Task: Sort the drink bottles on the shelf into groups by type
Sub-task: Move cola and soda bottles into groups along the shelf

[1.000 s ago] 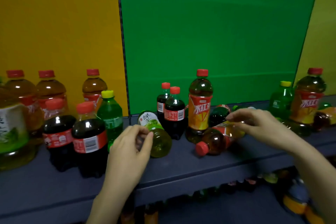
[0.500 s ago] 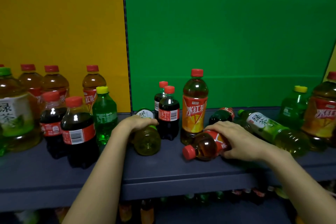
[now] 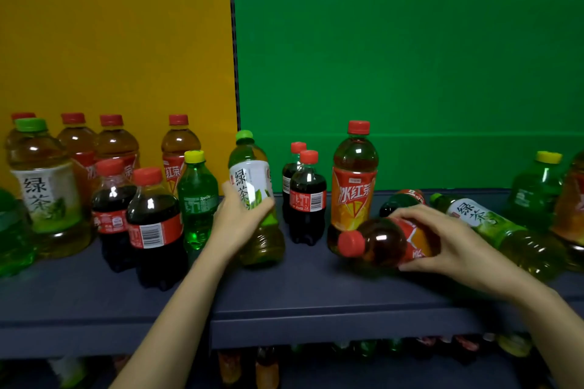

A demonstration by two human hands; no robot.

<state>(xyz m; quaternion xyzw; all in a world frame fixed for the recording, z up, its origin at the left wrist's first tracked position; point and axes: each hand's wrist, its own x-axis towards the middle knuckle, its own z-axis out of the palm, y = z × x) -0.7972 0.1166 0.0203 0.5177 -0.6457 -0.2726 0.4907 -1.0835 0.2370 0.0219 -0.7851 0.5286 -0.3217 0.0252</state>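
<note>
My left hand [image 3: 239,222] grips a green tea bottle [image 3: 254,199] with a green cap, upright on the dark shelf [image 3: 284,294]. My right hand [image 3: 455,249] holds a red-capped iced tea bottle [image 3: 382,241] that lies on its side, cap pointing left. Behind it an iced tea bottle [image 3: 354,180] stands upright. Two cola bottles [image 3: 306,199] stand between my hands. At the left are two cola bottles [image 3: 151,227], a Sprite bottle [image 3: 197,199], a big green tea bottle [image 3: 44,189] and several iced tea bottles [image 3: 117,142].
Another green tea bottle [image 3: 502,227] and a dark cola bottle [image 3: 401,200] lie on their sides at the right. A green soda bottle [image 3: 534,189] stands further right. A yellow panel [image 3: 110,25] and a green panel [image 3: 395,57] back the shelf. More bottles sit on a lower shelf [image 3: 363,354].
My left hand has stood the green tea bottle upright from lying down. My right hand has closed round the lying iced tea bottle and raised it slightly.
</note>
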